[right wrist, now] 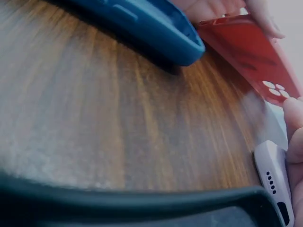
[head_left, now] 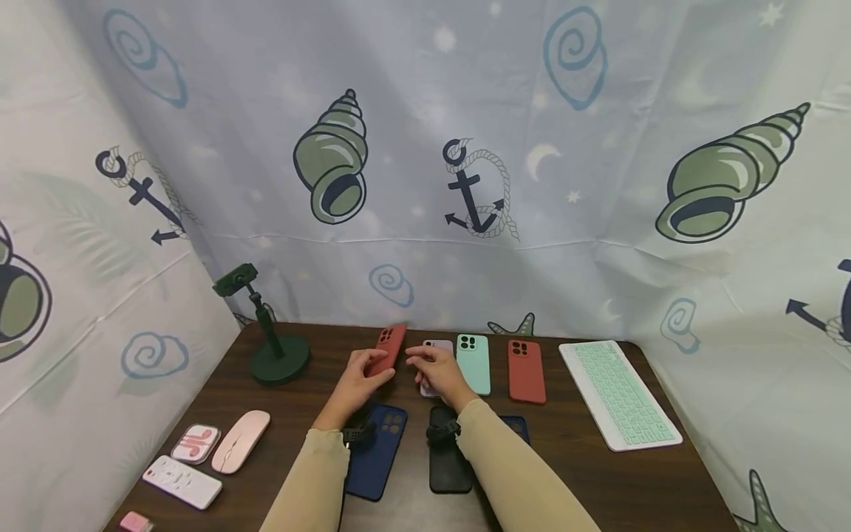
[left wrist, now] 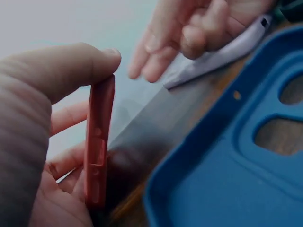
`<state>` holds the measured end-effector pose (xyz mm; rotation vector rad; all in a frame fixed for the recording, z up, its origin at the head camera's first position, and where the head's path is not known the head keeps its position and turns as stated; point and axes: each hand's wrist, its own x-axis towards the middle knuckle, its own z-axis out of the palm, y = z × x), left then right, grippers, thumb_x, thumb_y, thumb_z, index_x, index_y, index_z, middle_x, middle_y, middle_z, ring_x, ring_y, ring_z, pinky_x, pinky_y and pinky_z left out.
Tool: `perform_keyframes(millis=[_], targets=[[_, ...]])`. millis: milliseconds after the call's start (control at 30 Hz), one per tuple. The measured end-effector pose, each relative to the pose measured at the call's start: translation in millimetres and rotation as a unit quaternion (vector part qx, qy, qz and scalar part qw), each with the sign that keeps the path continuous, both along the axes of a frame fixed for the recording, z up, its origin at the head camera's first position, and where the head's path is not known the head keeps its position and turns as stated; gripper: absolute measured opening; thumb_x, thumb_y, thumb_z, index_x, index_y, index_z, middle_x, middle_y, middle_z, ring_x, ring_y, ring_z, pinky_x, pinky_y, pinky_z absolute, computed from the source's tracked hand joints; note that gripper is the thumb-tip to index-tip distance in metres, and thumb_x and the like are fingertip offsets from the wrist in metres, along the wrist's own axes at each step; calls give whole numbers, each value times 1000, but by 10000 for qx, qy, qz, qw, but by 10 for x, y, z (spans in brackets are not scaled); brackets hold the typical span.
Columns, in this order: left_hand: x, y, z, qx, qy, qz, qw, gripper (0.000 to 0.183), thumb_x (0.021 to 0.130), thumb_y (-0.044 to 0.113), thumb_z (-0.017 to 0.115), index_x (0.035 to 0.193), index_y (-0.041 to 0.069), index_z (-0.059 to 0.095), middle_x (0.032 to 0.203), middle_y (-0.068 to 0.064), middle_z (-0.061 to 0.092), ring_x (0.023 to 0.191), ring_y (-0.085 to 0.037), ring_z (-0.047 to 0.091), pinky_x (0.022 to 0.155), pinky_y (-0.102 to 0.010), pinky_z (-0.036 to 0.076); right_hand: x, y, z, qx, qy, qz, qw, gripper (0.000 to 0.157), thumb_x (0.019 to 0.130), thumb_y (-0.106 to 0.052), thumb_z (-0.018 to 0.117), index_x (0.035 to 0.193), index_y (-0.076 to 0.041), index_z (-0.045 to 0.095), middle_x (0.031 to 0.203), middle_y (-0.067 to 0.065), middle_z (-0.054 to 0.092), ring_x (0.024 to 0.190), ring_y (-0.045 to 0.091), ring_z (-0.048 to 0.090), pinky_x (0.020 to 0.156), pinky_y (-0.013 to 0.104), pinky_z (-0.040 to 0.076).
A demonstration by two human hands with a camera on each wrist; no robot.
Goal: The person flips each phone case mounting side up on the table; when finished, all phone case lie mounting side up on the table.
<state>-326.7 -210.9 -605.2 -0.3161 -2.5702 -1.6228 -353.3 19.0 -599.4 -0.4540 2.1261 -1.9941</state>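
Note:
My left hand (head_left: 359,380) pinches a red phone case (head_left: 394,343) by its long edges, thumb on one side and fingers on the other. The case is tilted up off the table, near the back edge. In the left wrist view its slim side (left wrist: 98,142) with a cutout shows. Fingers loosely bent and holding nothing, my right hand (head_left: 442,373) hovers over a lavender phone case (head_left: 447,345), partly covering it. A small gap separates that hand from the red case. Below my left wrist lies a blue phone case (head_left: 379,458); a black one (head_left: 452,469) is under my right wrist.
Right of my hands lie a mint phone case (head_left: 475,369), another red case (head_left: 527,377), a dark blue case (head_left: 515,425) half under my sleeve, and a keyboard (head_left: 621,395). Leftward are a green stand (head_left: 279,358), a mouse (head_left: 241,442), an earphone box (head_left: 196,443) and a remote (head_left: 182,482).

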Motion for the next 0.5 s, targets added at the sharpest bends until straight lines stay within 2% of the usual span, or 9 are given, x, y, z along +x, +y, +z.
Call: perform_keyframes(millis=[133,233,333,500], targets=[[16,-6,29,175,-188,27,9997,49,91,44,74,134,22,61,139,-10,45,128,-33,52,106,-51,43,2,-9,-6,107,-63,-47,9999,31,104,-15,56,132,-4,65,114,23,71,61,14,59,48,25,49],[39,-11,77,370,-366,228,9984,43,96,36,70,135,21,61,139,-10,50,128,-31,54,104,-48,46,3,-20,-16,205,-86,-41,9997,31,104,-15,56,132,-5,66,112,20,73,62,15,61,50,26,51],[62,-13,160,566,-557,494,9956,37,100,30,66,135,20,62,135,-10,59,120,-29,57,94,-41,48,4,-30,-25,299,-112,-42,9995,30,104,-15,57,130,-5,67,111,18,74,62,17,63,50,27,52],[93,-21,323,383,-682,872,9931,35,102,32,60,136,22,62,129,-11,66,108,-30,63,78,-36,52,4,-45,-21,401,-97,-78,9991,29,103,-15,58,128,-5,68,110,17,75,67,31,65,51,29,53]])
